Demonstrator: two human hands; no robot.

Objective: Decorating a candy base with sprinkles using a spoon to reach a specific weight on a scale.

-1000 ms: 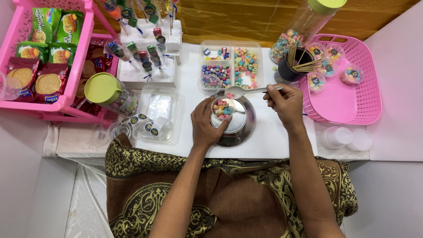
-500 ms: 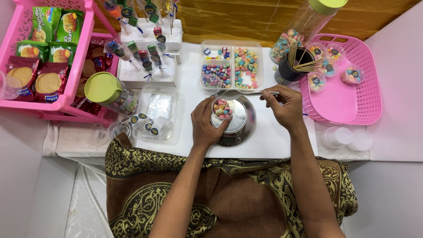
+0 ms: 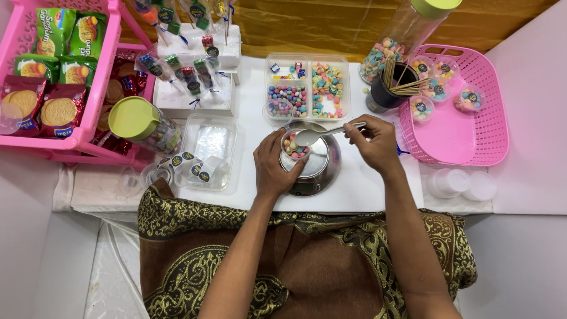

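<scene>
Pink rack (image 3: 88, 118) at far left holds snack packs; a green-lidded jar (image 3: 142, 123) lies beside it. Left hand (image 3: 273, 168) is wrapped around 1 small cup (image 3: 294, 145) of candies, held over the scale (image 3: 316, 165). Right hand (image 3: 373, 145) pinches a spoon (image 3: 322, 134) — bowl over the cup. Pink basket (image 3: 472, 147) sits at right.

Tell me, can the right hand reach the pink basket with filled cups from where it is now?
Probably yes. The right hand, holding a spoon, is just beside the pink basket, and nothing stands between them.
</scene>
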